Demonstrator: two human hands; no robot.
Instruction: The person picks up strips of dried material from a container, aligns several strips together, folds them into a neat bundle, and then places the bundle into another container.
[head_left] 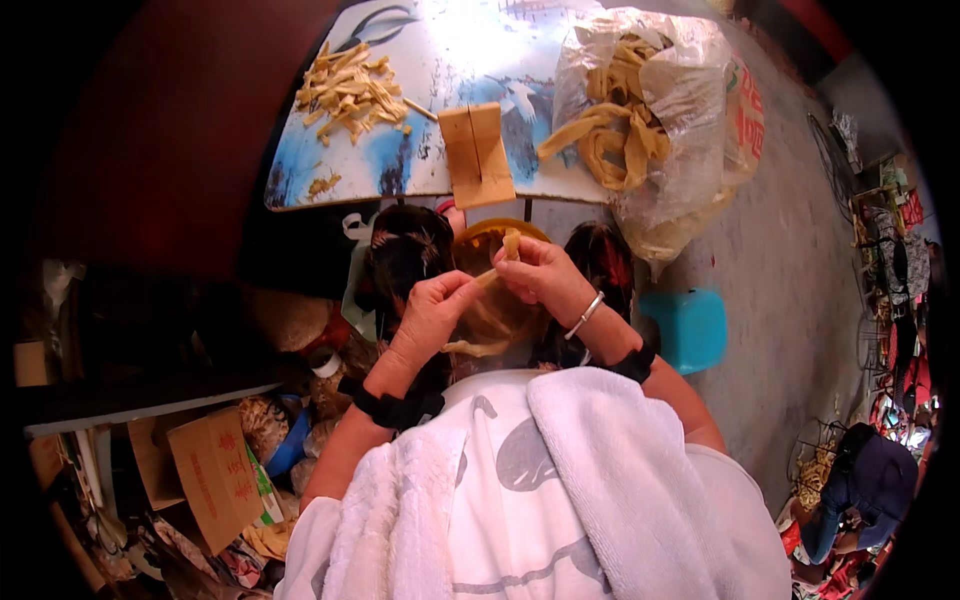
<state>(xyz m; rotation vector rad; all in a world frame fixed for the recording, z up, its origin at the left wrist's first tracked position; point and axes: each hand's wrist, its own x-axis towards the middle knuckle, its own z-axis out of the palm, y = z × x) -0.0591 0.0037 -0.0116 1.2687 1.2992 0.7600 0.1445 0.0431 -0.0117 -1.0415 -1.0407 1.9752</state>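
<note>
Over a round yellow-brown basin (530,229) between my knees, both hands hold a long, flat tan strip (487,278); its exact kind I cannot tell. My left hand (432,318) pinches it on the left. The fingers of my right hand (553,280) are closed on the other part, and a folded end stands up above them. A lower length of similar strip hangs over the basin below my left hand; whether it is the same piece is unclear. Nearest ahead, a slotted wooden block (478,155) rests on the table's front edge.
On the painted table (430,175) lie a heap of short tan pieces (350,90), dark-handled scissors (378,22) and a thin stick. A clear plastic bag (690,90) of long strips droops over its right corner. A turquoise stool (690,330) stands right; cartons (215,475) lie left.
</note>
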